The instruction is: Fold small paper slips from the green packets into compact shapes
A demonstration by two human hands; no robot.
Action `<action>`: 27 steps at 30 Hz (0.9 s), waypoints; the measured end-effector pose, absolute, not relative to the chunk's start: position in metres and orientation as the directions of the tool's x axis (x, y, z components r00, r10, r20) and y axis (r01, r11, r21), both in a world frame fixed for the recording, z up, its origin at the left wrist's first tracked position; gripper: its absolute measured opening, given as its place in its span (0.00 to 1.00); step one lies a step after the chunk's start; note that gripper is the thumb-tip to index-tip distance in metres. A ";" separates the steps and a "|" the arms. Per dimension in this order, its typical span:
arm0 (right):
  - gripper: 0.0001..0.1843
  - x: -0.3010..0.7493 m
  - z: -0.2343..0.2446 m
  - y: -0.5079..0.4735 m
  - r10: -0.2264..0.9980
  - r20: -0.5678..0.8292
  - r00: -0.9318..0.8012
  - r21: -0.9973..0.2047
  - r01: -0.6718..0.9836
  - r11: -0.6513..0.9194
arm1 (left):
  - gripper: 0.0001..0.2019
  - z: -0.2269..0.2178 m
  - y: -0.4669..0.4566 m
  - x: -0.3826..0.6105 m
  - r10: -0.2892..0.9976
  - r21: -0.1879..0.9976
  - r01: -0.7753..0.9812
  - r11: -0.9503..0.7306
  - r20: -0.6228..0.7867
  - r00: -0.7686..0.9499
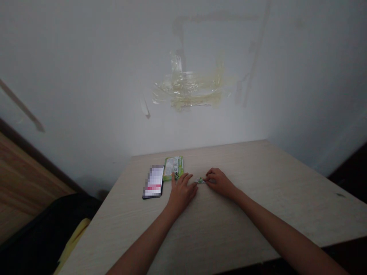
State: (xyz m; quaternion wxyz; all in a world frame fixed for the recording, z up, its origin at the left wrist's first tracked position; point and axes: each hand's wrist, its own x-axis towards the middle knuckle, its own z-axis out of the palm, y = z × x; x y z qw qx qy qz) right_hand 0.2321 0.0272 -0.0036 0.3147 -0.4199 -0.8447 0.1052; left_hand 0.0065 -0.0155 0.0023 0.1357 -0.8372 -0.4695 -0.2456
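A small green-and-white piece (200, 180), too small to make out in detail, lies between my two hands just above the table. My left hand (181, 191) has its thumb and forefinger together at the piece's left end, while its other fingers are spread. Those spread fingers reach over the near edge of a flat green-and-white printed packet (173, 166). From the other side, my right hand (220, 183) pinches the right end of the small piece, its fingers curled.
Left of the packet, a phone (154, 181) with a lit, blurred screen lies on the pale wooden table (258, 183). A wall (114, 95) with old clear tape (192, 89) rises behind the table. Dark cloth with a yellow part (75, 236) sits beyond the left edge.
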 end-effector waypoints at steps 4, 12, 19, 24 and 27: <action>0.06 0.233 -0.005 0.029 0.779 0.435 -0.452 -0.446 0.643 0.623 | 0.09 0.003 -0.016 0.006 0.720 0.021 0.854 -0.519 0.550 0.423; 0.05 0.233 -0.005 0.028 0.770 0.443 -0.459 -0.437 0.639 0.633 | 0.10 0.004 -0.017 0.008 0.734 0.018 0.859 -0.512 0.528 0.427; 0.06 0.232 -0.006 0.027 0.774 0.447 -0.448 -0.443 0.641 0.627 | 0.10 0.004 -0.016 0.008 0.747 0.027 0.865 -0.500 0.519 0.415; 0.06 0.231 -0.005 0.027 0.776 0.445 -0.448 -0.441 0.644 0.625 | 0.10 0.005 -0.016 0.009 0.748 0.028 0.866 -0.498 0.519 0.414; 0.06 0.232 -0.006 0.028 0.775 0.444 -0.449 -0.439 0.645 0.625 | 0.09 0.005 -0.016 0.009 0.749 0.039 0.869 -0.494 0.526 0.402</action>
